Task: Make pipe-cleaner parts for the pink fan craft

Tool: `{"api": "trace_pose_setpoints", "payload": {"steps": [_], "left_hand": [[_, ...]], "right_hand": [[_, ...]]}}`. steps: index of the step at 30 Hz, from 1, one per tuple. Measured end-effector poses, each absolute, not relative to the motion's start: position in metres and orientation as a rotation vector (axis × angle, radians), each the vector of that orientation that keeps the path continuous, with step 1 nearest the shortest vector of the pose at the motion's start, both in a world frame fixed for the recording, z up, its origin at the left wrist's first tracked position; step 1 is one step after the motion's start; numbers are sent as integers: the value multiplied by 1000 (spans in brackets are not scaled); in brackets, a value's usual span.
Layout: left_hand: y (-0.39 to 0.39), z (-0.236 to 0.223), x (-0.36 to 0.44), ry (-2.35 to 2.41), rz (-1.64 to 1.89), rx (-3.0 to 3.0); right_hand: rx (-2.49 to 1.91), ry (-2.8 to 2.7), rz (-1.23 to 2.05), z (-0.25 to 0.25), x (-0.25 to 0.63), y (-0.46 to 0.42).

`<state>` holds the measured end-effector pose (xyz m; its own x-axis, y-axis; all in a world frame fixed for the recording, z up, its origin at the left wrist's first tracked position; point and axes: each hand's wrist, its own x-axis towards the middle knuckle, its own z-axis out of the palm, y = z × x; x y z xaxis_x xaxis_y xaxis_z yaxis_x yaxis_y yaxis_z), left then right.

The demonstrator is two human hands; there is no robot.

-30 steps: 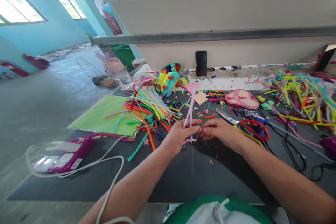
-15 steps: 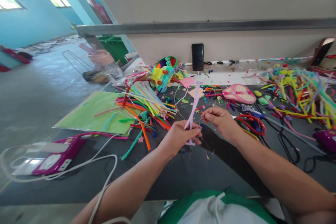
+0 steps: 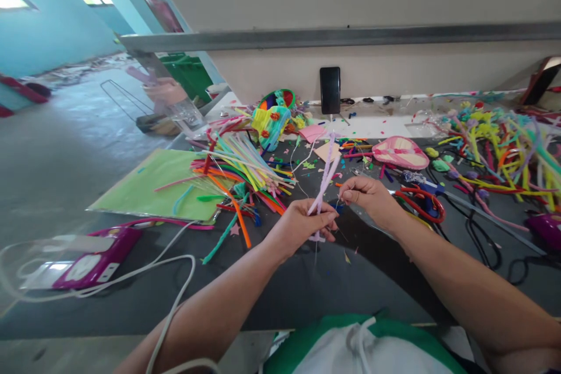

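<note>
Two lilac pipe cleaners (image 3: 325, 178) rise from my left hand (image 3: 302, 225), crossing low down with their upper ends apart. Thumb and fingers are closed on them, and their short lower ends poke out beneath. To the right, my right hand (image 3: 370, 198) is closed in a pinch on a fine strand (image 3: 336, 204) that runs toward the left hand; whether it is wire or thread I cannot tell. Red-handled scissors (image 3: 432, 204) lie just beyond the right wrist. Left of my left hand rests a bundle of many-coloured pipe cleaners (image 3: 249, 166).
A phone (image 3: 330, 90) leans on the back panel. A pink heart-shaped piece (image 3: 400, 153) and a heap of colourful pipe cleaners (image 3: 499, 152) lie right. On the left are a green sheet (image 3: 144, 187), a purple power strip (image 3: 99, 257) and a white cable (image 3: 175, 304) near my left arm.
The lilac pipe cleaners' upper ends, nearly together before, now spread apart, one tipping right. Both hands keep almost the same place and grip. The view has shifted slightly.
</note>
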<state>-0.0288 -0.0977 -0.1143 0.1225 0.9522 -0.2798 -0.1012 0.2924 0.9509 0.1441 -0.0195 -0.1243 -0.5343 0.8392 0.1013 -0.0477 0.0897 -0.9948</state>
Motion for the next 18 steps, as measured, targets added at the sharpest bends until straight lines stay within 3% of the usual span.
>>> {"api": "trace_pose_setpoints", "payload": {"steps": [18], "left_hand": [[-99, -115, -30, 1116, 838, 1039]], "right_hand": [[-679, -1761, 1751, -127, 151, -9]]}}
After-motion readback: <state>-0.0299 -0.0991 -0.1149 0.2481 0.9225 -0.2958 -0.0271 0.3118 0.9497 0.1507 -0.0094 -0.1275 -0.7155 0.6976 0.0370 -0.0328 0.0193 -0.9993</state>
